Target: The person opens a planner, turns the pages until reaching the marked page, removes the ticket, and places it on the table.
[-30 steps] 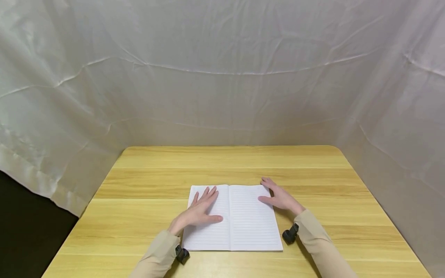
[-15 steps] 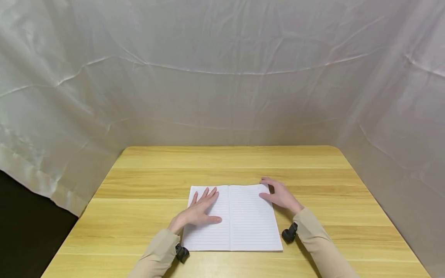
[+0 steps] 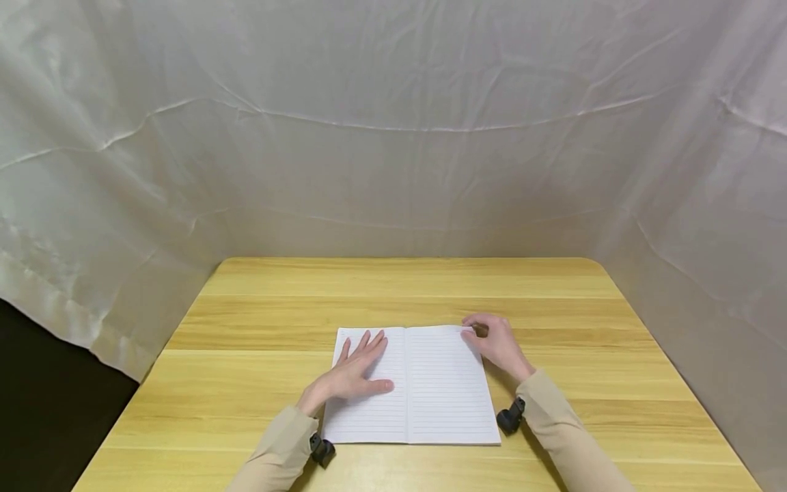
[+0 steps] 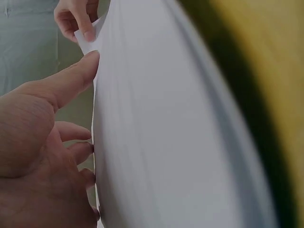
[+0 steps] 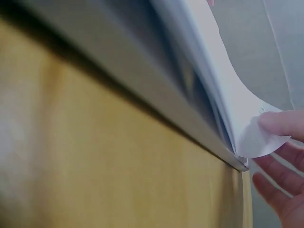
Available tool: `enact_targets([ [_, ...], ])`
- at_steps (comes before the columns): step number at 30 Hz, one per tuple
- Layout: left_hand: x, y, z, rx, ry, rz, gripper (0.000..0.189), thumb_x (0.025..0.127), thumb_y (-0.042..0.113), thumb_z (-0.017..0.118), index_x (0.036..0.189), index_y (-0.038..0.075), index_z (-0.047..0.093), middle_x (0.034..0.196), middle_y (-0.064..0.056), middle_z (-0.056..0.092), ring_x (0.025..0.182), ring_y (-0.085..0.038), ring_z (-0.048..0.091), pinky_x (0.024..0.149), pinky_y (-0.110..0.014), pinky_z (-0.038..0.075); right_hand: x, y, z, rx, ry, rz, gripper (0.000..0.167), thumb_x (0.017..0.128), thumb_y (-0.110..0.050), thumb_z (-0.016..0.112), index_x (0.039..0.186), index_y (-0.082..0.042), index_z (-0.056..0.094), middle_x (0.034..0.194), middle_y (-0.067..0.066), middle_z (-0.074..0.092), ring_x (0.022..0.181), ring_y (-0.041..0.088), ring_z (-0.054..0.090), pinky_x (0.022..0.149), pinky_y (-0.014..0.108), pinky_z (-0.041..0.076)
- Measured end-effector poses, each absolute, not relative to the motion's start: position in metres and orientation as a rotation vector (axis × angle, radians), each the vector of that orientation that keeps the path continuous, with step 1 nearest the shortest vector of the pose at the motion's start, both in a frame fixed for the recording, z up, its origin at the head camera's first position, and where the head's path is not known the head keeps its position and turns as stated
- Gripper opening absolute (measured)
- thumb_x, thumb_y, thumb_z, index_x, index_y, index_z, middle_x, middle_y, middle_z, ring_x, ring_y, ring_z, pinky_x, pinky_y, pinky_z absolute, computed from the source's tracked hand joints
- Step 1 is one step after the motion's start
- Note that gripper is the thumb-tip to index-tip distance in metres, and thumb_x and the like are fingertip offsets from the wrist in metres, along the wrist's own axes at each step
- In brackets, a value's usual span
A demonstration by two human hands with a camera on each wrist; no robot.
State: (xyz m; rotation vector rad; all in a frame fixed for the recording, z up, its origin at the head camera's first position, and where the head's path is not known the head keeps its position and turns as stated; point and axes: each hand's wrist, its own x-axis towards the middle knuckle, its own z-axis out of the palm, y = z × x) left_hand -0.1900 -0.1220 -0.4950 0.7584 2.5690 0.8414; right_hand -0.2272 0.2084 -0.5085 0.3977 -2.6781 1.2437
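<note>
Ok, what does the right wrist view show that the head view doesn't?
Only the right wrist view shows parted sheets along the side of the notebook. Only the head view shows both sleeves, the centre fold and the back of the left hand. Both show the right hand pinching a page corner, the table and the curtain.

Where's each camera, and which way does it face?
Head: worn on the head, looking forward and down at the notebook on the table; left hand, right hand and sleeves show.
Left wrist: worn there, looking across the notebook; left hand close, right hand beyond.
Right wrist: worn there, facing the page corner the right hand pinches; its fingers show.
Shared: both wrist views show the right hand and that corner.
</note>
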Motion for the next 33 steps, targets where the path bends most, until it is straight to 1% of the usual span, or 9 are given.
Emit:
enact_targets([
  [4, -0.188, -0.122, -0.495, 0.755, 2.575, 0.87, 0.085, 0.097, 0.042, 0.063, 0.159, -0.001, 0.022, 0.169, -0.016, 0.013, 0.158, -0.04, 0.002, 0.124, -0.067, -0.009, -0.224, 0.207, -0.508, 0.462, -2.639, 1.315, 0.017, 0.09, 0.001, 0.07, 0.107, 0.001, 0.076, 0.115, 0.022, 0.074, 0.111, 0.041, 0.069, 0.098, 0.053, 0.056],
  [9, -0.186, -0.122, -0.494, 0.744, 2.586, 0.896, 0.083, 0.099, 0.044, 0.06, 0.159, 0.002, 0.022, 0.17, -0.013, 0.012, 0.158, -0.037, 0.0, 0.125, -0.064, -0.01, -0.216, 0.208, -0.506, 0.611, -2.647, 1.373, 0.025, 0.093, -0.001, 0.068, 0.118, 0.002, 0.073, 0.124, 0.021, 0.071, 0.117, 0.041, 0.067, 0.1, 0.049, 0.054],
  [16, -0.185, -0.122, -0.495, 0.74, 2.592, 0.989, 0.08, 0.1, 0.041, 0.058, 0.159, 0.001, 0.022, 0.169, -0.013, 0.014, 0.158, -0.037, 0.003, 0.126, -0.064, -0.007, -0.206, 0.21, -0.503, 0.804, -2.727, 1.406, 0.036, 0.096, -0.016, 0.069, 0.128, -0.001, 0.068, 0.134, 0.018, 0.066, 0.123, 0.037, 0.064, 0.101, 0.042, 0.055],
  [20, -0.185, -0.122, -0.497, 0.741, 2.56, 1.066, 0.078, 0.102, 0.039, 0.057, 0.159, 0.0, 0.021, 0.169, -0.015, 0.016, 0.158, -0.037, 0.003, 0.126, -0.064, -0.007, -0.202, 0.211, -0.5, 0.884, -2.788, 1.453, 0.041, 0.096, -0.024, 0.069, 0.132, -0.003, 0.066, 0.142, 0.016, 0.061, 0.131, 0.037, 0.058, 0.103, 0.041, 0.053],
  [22, -0.184, -0.122, -0.498, 0.739, 2.536, 1.109, 0.077, 0.102, 0.038, 0.056, 0.159, 0.0, 0.021, 0.168, -0.016, 0.017, 0.158, -0.038, 0.004, 0.126, -0.064, -0.007, -0.201, 0.211, -0.499, 0.908, -2.818, 1.469, 0.042, 0.097, -0.026, 0.068, 0.132, -0.004, 0.065, 0.145, 0.016, 0.058, 0.135, 0.038, 0.054, 0.106, 0.036, 0.052],
  [24, -0.184, -0.122, -0.497, 0.732, 2.513, 1.141, 0.076, 0.103, 0.037, 0.055, 0.16, 0.002, 0.019, 0.168, -0.017, 0.017, 0.158, -0.037, 0.003, 0.126, -0.063, -0.007, -0.2, 0.21, -0.499, 0.916, -2.838, 1.494, 0.041, 0.098, -0.027, 0.067, 0.132, -0.005, 0.066, 0.147, 0.015, 0.055, 0.138, 0.039, 0.05, 0.109, 0.027, 0.049],
  [28, -0.183, -0.121, -0.496, 0.724, 2.479, 1.18, 0.075, 0.104, 0.037, 0.055, 0.161, 0.004, 0.019, 0.168, -0.018, 0.016, 0.158, -0.036, 0.004, 0.127, -0.06, -0.008, -0.198, 0.209, -0.497, 0.925, -2.861, 1.511, 0.036, 0.098, -0.028, 0.066, 0.13, -0.009, 0.069, 0.15, 0.014, 0.053, 0.142, 0.04, 0.046, 0.109, 0.012, 0.039],
  [32, -0.181, -0.12, -0.495, 0.724, 2.441, 1.204, 0.073, 0.104, 0.038, 0.053, 0.161, 0.008, 0.019, 0.169, -0.019, 0.013, 0.159, -0.035, 0.003, 0.128, -0.057, -0.008, -0.196, 0.207, -0.495, 0.956, -2.87, 1.524, 0.035, 0.098, -0.028, 0.066, 0.128, -0.011, 0.07, 0.151, 0.013, 0.052, 0.143, 0.04, 0.045, 0.111, 0.012, 0.036],
  [33, -0.181, -0.119, -0.495, 0.73, 2.43, 1.212, 0.073, 0.104, 0.038, 0.053, 0.162, 0.009, 0.019, 0.169, -0.019, 0.012, 0.159, -0.034, 0.003, 0.128, -0.057, -0.007, -0.196, 0.206, -0.493, 0.966, -2.873, 1.525, 0.035, 0.098, -0.028, 0.066, 0.128, -0.011, 0.07, 0.151, 0.013, 0.052, 0.143, 0.039, 0.045, 0.113, 0.016, 0.038],
])
